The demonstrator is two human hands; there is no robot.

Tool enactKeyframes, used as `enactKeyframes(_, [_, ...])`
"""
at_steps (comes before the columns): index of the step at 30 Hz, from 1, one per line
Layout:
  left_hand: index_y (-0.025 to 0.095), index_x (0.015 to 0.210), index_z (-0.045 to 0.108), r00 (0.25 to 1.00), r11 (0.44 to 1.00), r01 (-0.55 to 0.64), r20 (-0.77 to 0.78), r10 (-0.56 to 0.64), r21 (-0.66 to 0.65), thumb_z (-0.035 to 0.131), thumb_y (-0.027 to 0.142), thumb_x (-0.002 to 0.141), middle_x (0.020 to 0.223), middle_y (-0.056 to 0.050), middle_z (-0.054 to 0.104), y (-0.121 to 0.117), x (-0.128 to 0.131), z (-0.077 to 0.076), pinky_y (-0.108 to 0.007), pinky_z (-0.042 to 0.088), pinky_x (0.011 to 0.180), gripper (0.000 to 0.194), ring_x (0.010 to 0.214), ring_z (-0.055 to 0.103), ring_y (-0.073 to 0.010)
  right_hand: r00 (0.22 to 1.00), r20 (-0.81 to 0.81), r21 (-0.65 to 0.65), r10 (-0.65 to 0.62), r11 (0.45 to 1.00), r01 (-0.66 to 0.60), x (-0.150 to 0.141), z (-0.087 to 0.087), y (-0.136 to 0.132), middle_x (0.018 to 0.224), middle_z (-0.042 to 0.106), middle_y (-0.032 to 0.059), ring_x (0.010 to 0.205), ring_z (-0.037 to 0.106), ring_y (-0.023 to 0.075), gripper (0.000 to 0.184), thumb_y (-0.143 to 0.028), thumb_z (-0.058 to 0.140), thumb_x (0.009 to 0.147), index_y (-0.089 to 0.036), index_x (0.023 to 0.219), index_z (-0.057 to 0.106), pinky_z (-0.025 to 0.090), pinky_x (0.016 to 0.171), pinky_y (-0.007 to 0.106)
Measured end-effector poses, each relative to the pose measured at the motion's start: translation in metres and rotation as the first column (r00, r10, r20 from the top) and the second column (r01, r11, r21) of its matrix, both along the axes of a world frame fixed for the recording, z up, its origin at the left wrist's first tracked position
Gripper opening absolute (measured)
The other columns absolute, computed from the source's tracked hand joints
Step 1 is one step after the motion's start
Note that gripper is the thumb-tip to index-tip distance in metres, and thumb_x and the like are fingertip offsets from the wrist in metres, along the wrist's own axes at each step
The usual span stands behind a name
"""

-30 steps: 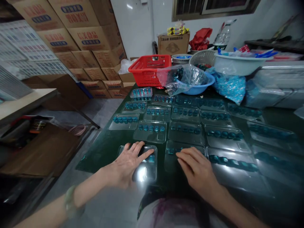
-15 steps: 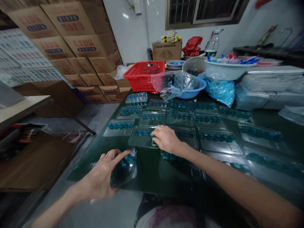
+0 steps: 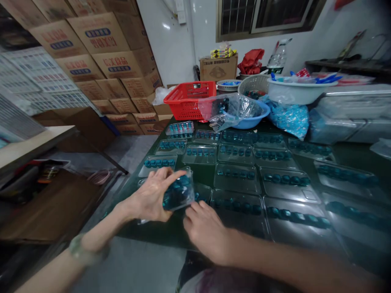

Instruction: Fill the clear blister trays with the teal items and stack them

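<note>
Moved rightward since the earlier frame, our left hand gripped a tilted clear blister tray of teal capsules at lower centre, just above our loosely curled right hand, near the front edge of the dark table.

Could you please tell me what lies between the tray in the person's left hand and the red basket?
In the head view, rows of clear blister trays with teal capsules lie between the held tray and the red basket.

Stacked cartons: red characters, blue oval labels, too blurred to read
Carton by window: dark print, unreadable
Legible text: none
</note>
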State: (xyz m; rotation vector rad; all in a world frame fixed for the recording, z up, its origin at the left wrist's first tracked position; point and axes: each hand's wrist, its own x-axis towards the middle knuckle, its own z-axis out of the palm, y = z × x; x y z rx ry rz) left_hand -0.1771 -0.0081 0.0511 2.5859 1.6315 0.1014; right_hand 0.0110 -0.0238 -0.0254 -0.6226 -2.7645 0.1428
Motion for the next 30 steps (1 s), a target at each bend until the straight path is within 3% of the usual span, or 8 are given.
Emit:
enactKeyframes(3, [0.027,0.13,0.024,0.99,0.99,0.127,-0.05,-0.13,-0.057,0.063,0.029,0.047,0.108,-0.01,0.04,0.014,0.019,-0.005,-0.047,0.031,0.084,0.092,0.098,0.04,-0.0299,0.996,-0.086,-0.087,-0.03,0.996,0.023,0.027,0.006,-0.014,0.077,0.052,0.0051,0.075,0.043,0.0176,0.008,-0.013,0.047,0.079,-0.016,0.076,0.054,0.032,0.067,0.032])
enactKeyframes(5, [0.027,0.13,0.024,0.974,0.971,0.21,-0.065,-0.218,-0.111,0.064,0.031,0.045,0.109,-0.01,0.04,0.02,0.026,-0.01,-0.049,0.029,0.086,0.094,0.099,0.04,-0.0305,0.975,-0.16,-0.169,-0.157,0.977,0.13,0.049,0.014,-0.012,0.078,0.053,0.0034,0.074,0.045,0.0162,0.011,-0.014,0.045,0.082,-0.018,0.078,0.056,0.033,0.069,0.032])
enactKeyframes(8, [0.027,0.131,0.024,0.942,0.935,0.307,-0.083,-0.325,-0.175,0.065,0.03,0.043,0.117,-0.012,0.037,0.028,0.029,-0.016,-0.05,0.027,0.088,0.097,0.106,0.038,-0.0331,0.912,-0.23,-0.248,-0.339,0.927,0.282,0.071,0.024,0.005,0.084,0.056,0.0021,0.078,0.049,0.015,0.014,-0.015,0.044,0.084,-0.02,0.088,0.057,0.034,0.073,0.03])
enactKeyframes(12, [0.026,0.134,0.013,0.915,0.911,0.349,-0.133,-0.382,-0.219,0.068,0.032,0.044,0.133,-0.015,0.028,0.032,0.028,-0.02,-0.059,0.016,0.091,0.106,0.121,0.023,-0.038,0.888,-0.221,-0.256,-0.403,0.903,0.346,0.062,0.032,0.039,0.092,0.056,0.0037,0.084,0.051,0.0142,0.02,-0.016,0.04,0.086,-0.019,0.098,0.056,0.038,0.073,0.026])
enactKeyframes(15, [0.023,0.135,0.004,0.928,0.924,0.309,-0.144,-0.345,-0.224,0.069,0.046,0.044,0.141,-0.017,0.017,0.03,0.022,-0.019,-0.065,0.007,0.091,0.114,0.127,0.003,-0.0401,0.914,-0.101,-0.255,-0.392,0.899,0.357,0.034,0.032,0.065,0.1,0.055,0.0062,0.092,0.051,0.0153,0.025,-0.019,0.035,0.088,-0.017,0.105,0.053,0.038,0.077,0.025])
enactKeyframes(18, [0.022,0.136,-0.001,0.958,0.954,0.223,-0.134,-0.252,-0.199,0.067,0.055,0.043,0.143,-0.017,0.009,0.021,0.012,-0.022,-0.066,0.005,0.091,0.12,0.127,-0.005,-0.0395,0.936,0.049,-0.289,-0.349,0.892,0.348,0.01,0.027,0.085,0.102,0.056,0.008,0.095,0.052,0.0178,0.027,-0.021,0.036,0.087,-0.017,0.109,0.051,0.038,0.076,0.026])
enactKeyframes(24, [0.024,0.136,0.009,0.998,0.998,0.003,-0.061,-0.007,-0.066,0.063,0.055,0.055,0.141,-0.017,0.017,-0.012,-0.004,-0.046,-0.058,0.022,0.09,0.102,0.126,0.008,-0.0378,0.947,0.181,-0.347,-0.266,0.884,0.314,-0.004,0.007,0.093,0.087,0.063,0.0042,0.081,0.059,0.0186,0.024,-0.02,0.04,0.083,-0.021,0.099,0.057,0.039,0.061,0.024])
enactKeyframes(30, [0.022,0.136,0.01,0.994,0.994,-0.095,0.05,0.097,-0.044,0.061,0.058,0.058,0.138,-0.017,0.022,-0.046,-0.006,-0.062,-0.053,0.027,0.09,0.099,0.125,0.014,-0.0351,0.947,0.238,-0.369,-0.215,0.882,0.293,-0.024,0.0,0.081,0.087,0.064,0.0019,0.083,0.059,0.0182,0.02,-0.02,0.042,0.08,-0.024,0.085,0.061,0.038,0.059,0.024])
